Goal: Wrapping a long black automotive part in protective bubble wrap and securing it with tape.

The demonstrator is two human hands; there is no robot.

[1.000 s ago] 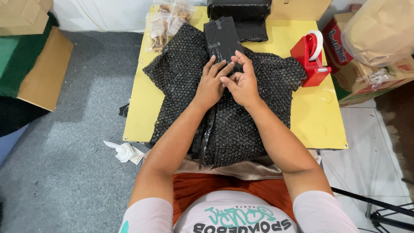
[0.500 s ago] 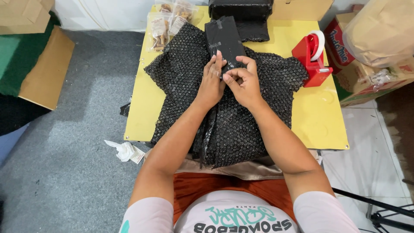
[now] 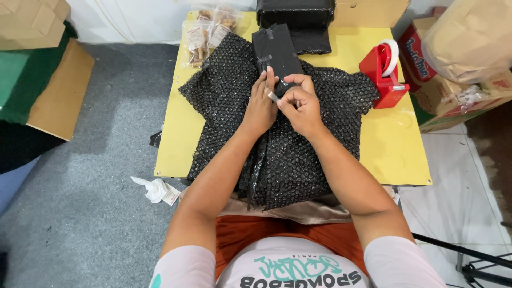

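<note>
Head view, looking straight down: the landmark here is the red tape dispenser (image 3: pixel 385 74), standing on the yellow square tabletop (image 3: pixel 394 154) with its roll facing inward, handy to the right arm. Well to the left of it, both hands meet over a slim black rectangular parcel wrapped in plastic film (image 3: pixel 276 53).

The left hand (image 3: pixel 260 106) lies flat with its fingers pressed against the near end of the parcel, seemingly to pin it down so it cannot slide. The right hand (image 3: pixel 300 106), between that hand and the dispenser, has its grip pinched on a short strip of clear tape (image 3: pixel 273 96), thumb and forefinger closed on one end while the other end meets the left fingertips. Held taut like that, the strip keeps from curling onto itself, I'd say.

Under everything, left of the dispenser and draping off the near edge onto the person's lap, spreads a big sheet of black bubble wrap (image 3: pixel 288 160), laid out as a bed for the parcel.

Further left of the dispenser, at the far corner, sit clear bags of brownish snacks (image 3: pixel 198 42). Beyond the parcel, a bulkier black wrapped bundle (image 3: pixel 296 13) waits.
</note>
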